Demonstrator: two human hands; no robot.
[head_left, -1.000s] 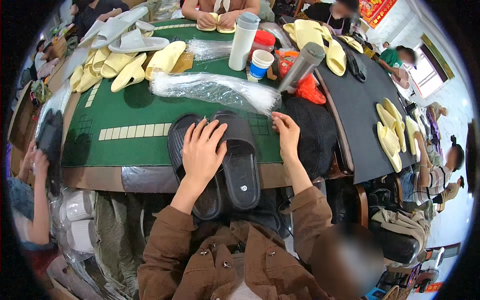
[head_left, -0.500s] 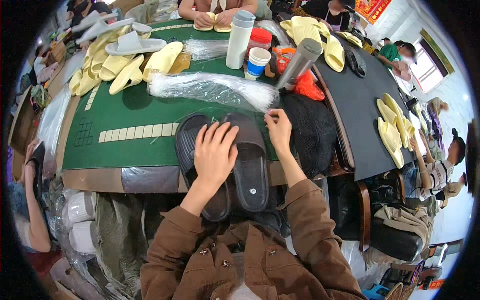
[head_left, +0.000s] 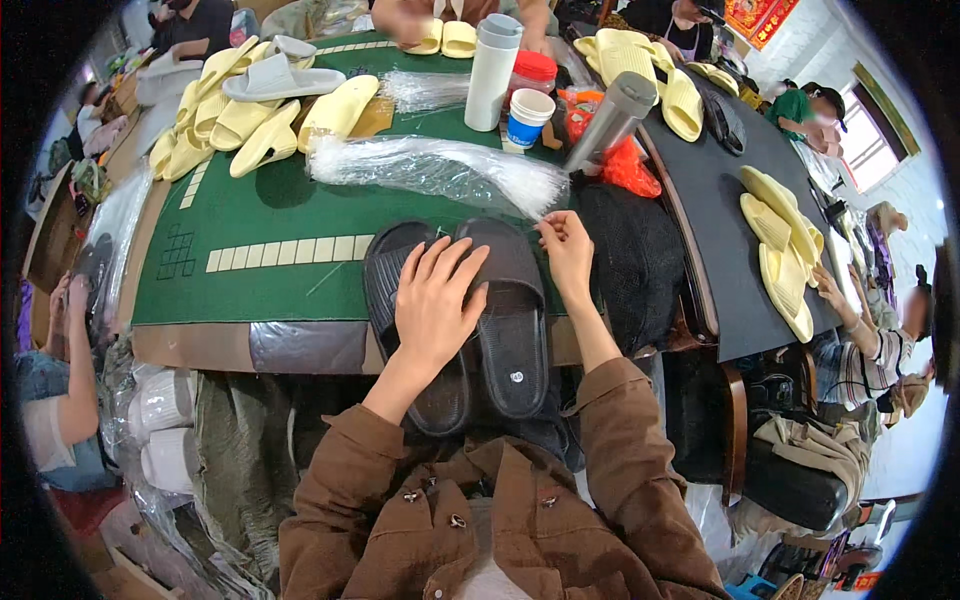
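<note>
A pair of black slippers (head_left: 513, 350) lies side by side over the near edge of the green-topped table, soles down. My left hand (head_left: 432, 305) rests across both straps, its fingers stretched out and slightly spread. To the right of the toes, my right hand (head_left: 568, 250) is raised, thumb and forefinger pinched together. Whatever they hold is too thin to make out. Just beyond those fingertips ends a long bundle of thin white plastic strands (head_left: 440, 175) in a clear bag. A small round sticker marks the right slipper's heel.
Yellow slippers (head_left: 265, 138) and a grey slipper (head_left: 285, 82) pile up at far left. A white bottle (head_left: 493, 75), paper cup (head_left: 527, 118) and grey tumbler (head_left: 612, 120) stand beyond the bundle. A black mesh bag (head_left: 640, 265) sits right. Co-workers surround the tables.
My hands keep nearly the same pose on and beside the slippers; the whole view has shifted slightly. The co-worker across has moved their hands apart around the yellow slippers.
</note>
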